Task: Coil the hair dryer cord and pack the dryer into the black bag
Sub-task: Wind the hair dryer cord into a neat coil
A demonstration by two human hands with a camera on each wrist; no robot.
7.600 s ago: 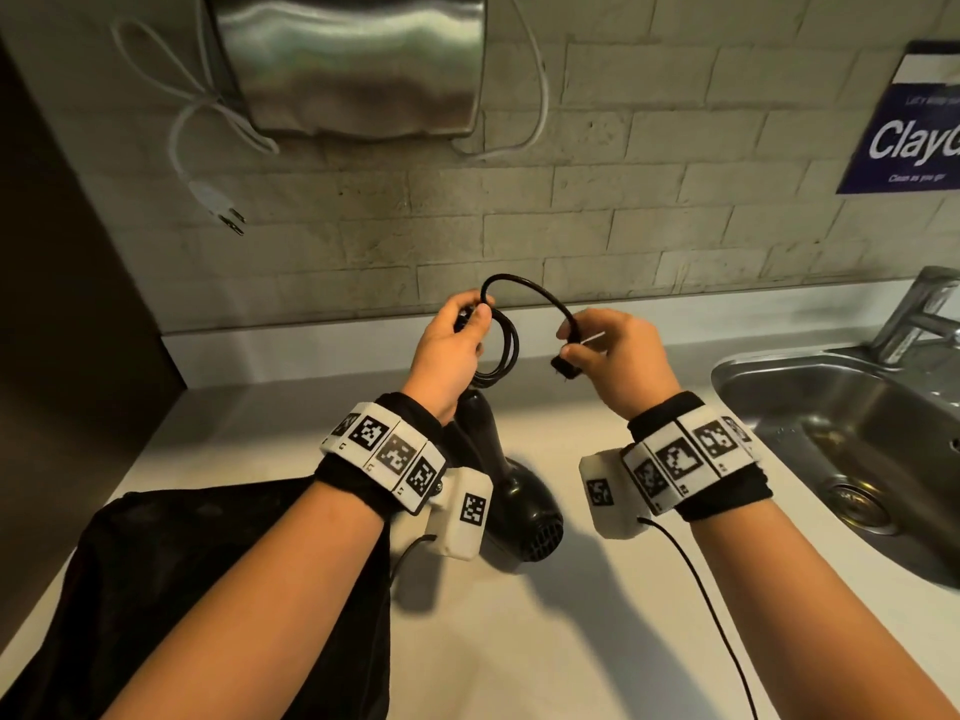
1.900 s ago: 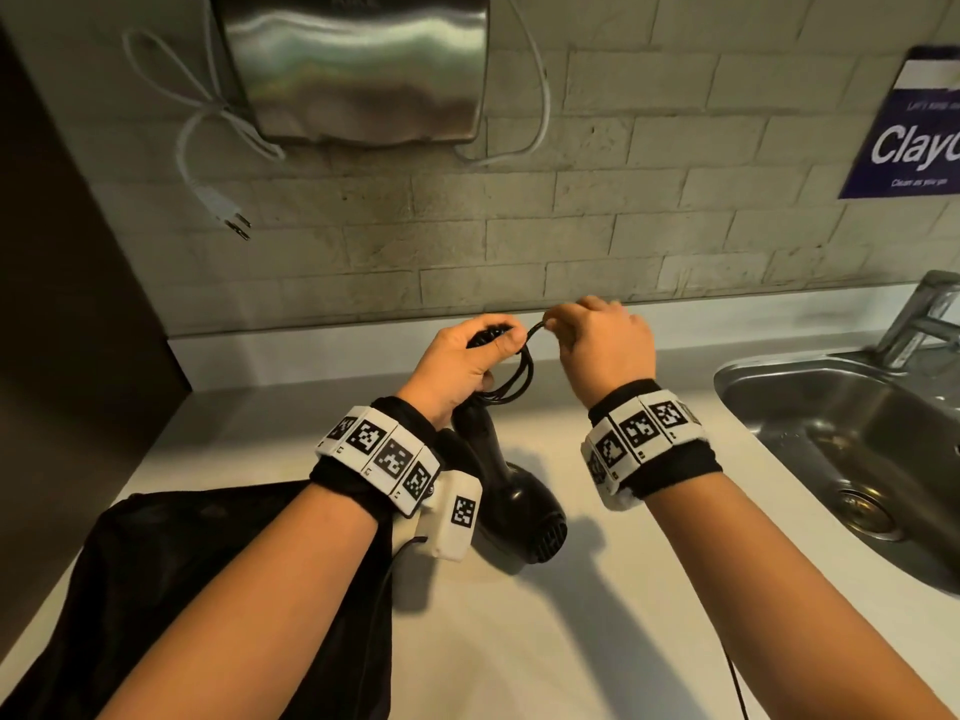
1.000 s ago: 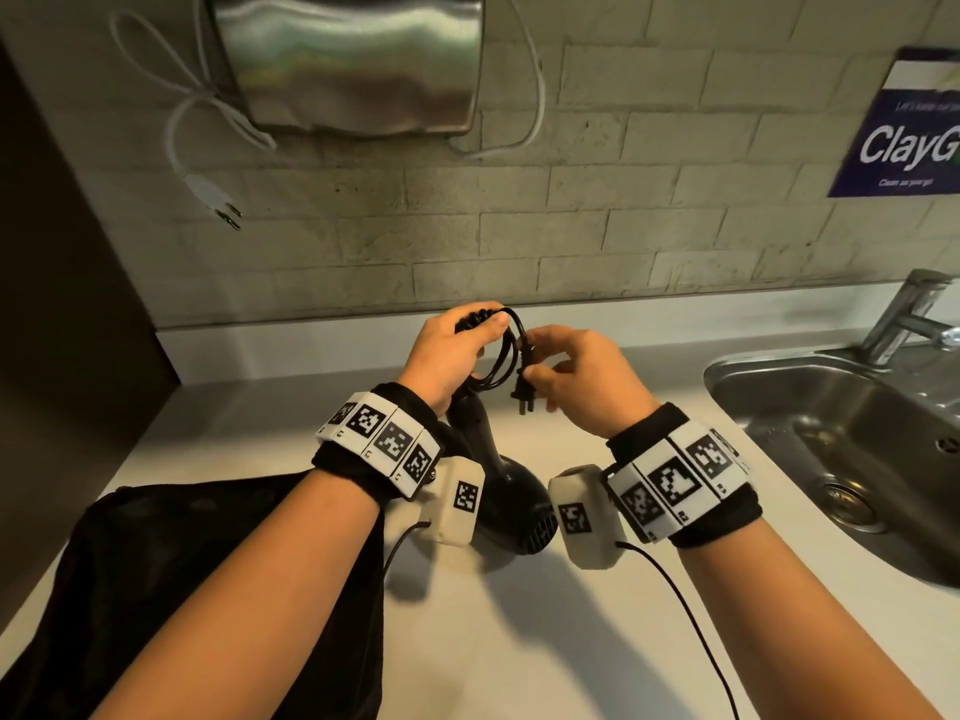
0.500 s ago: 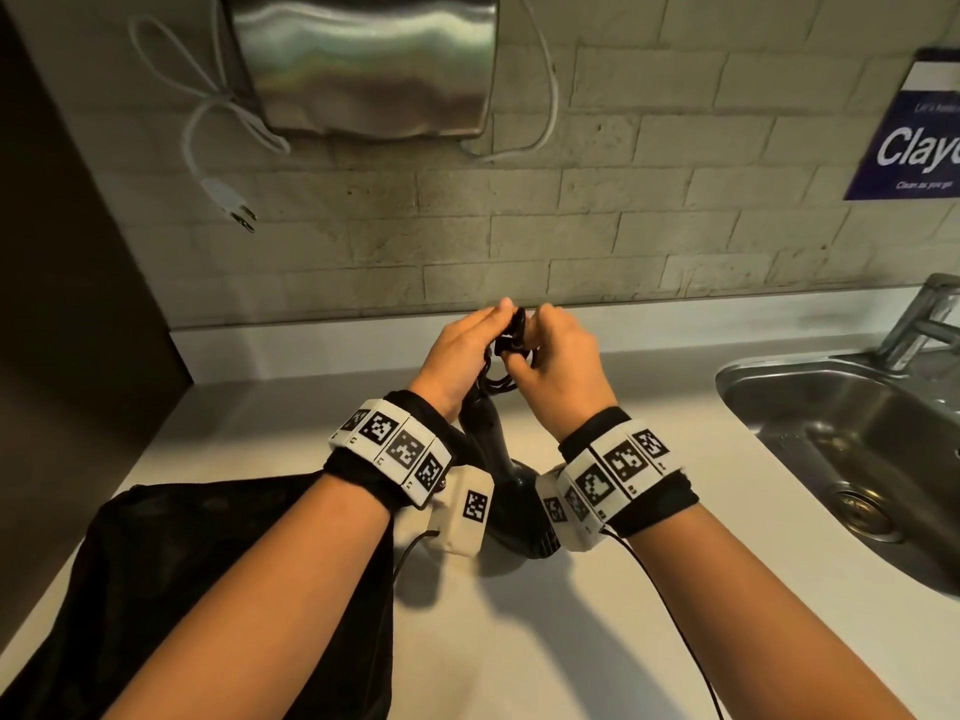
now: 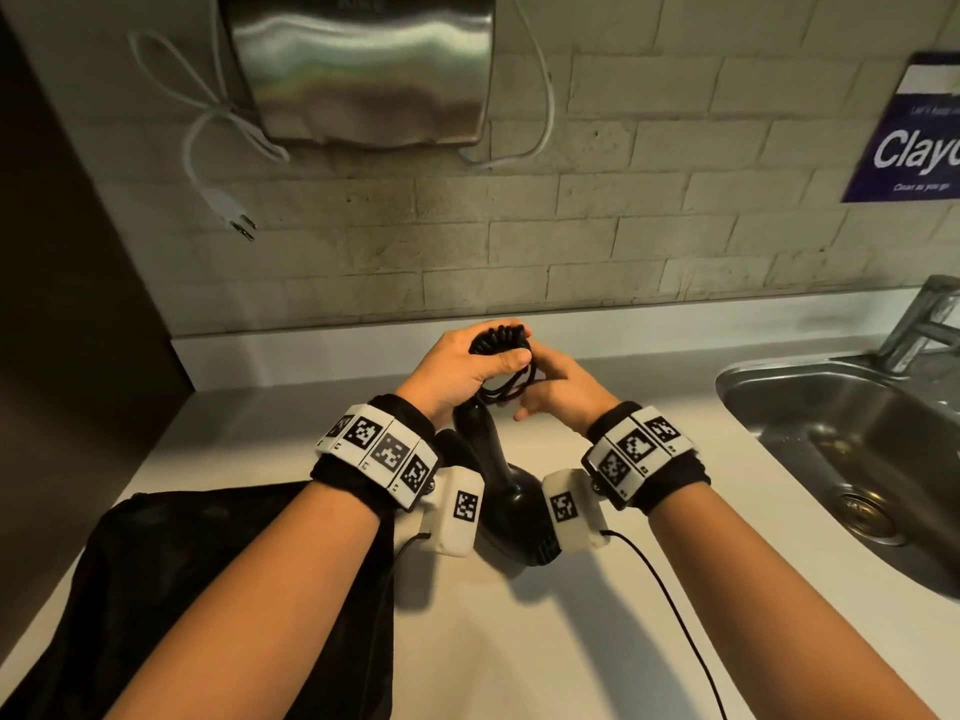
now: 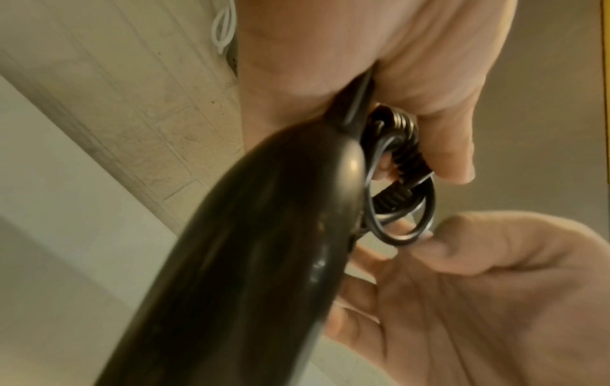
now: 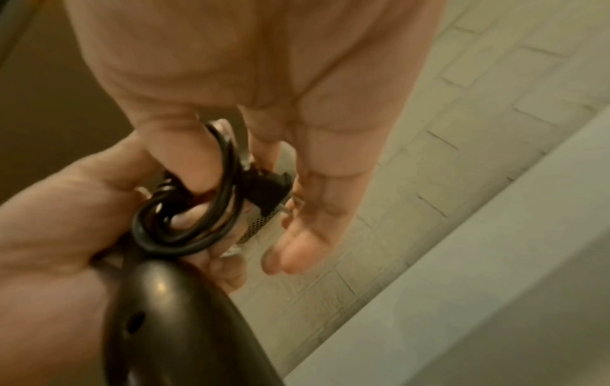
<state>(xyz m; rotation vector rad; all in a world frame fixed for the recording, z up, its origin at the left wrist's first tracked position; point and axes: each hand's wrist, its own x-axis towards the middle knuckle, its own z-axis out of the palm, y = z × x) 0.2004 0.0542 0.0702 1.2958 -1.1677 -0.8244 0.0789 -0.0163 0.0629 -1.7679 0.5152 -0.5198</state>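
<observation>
The black hair dryer stands on the white counter with its handle pointing up and away. My left hand grips the coiled black cord at the handle's end, beside the ribbed cord sleeve. My right hand is just right of it and slightly lower. In the right wrist view its thumb hooks through the cord loops, and the plug sits between thumb and fingers. In the left wrist view the loops hang beside the handle. The black bag lies at lower left.
A steel sink with a faucet lies to the right. On the tiled wall hang a steel dispenser, a white cord with a plug and a blue sign. A dark panel closes off the left.
Over the last second my right hand brought the plug in against the coil and dropped a little below my left hand. The plug no longer shows in the head view.
</observation>
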